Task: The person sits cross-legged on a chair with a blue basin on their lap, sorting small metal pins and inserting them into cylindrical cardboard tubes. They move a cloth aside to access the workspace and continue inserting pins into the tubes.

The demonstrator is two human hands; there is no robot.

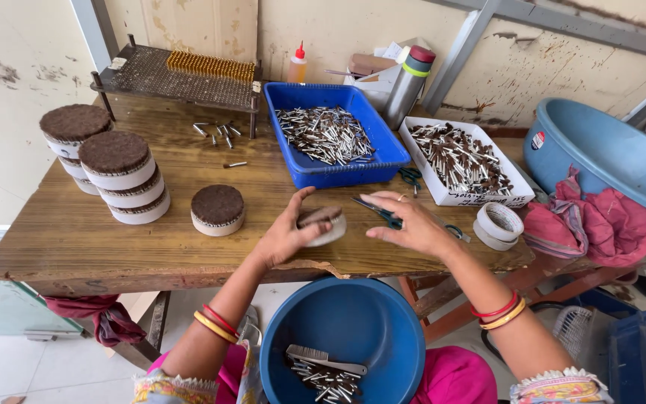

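My left hand (287, 233) grips a round white-banded bundle of brown-tipped sticks (325, 223) just above the wooden table's front edge (114, 254). My right hand (410, 223) hovers beside it to the right with fingers spread, holding nothing. Scissors with teal handles (383, 213) lie on the table right behind that hand. A blue bowl (342, 329) in my lap holds several loose sticks and a metal comb-like piece (327, 360).
A finished bundle (217, 209) lies left of my hands; stacks of more bundles (119, 173) stand at the far left. A blue tray (334, 135) and a white tray (461, 161) hold loose sticks. Tape rolls (498, 224), a metal rack (177, 75) and a big blue tub (607, 153) stand around.
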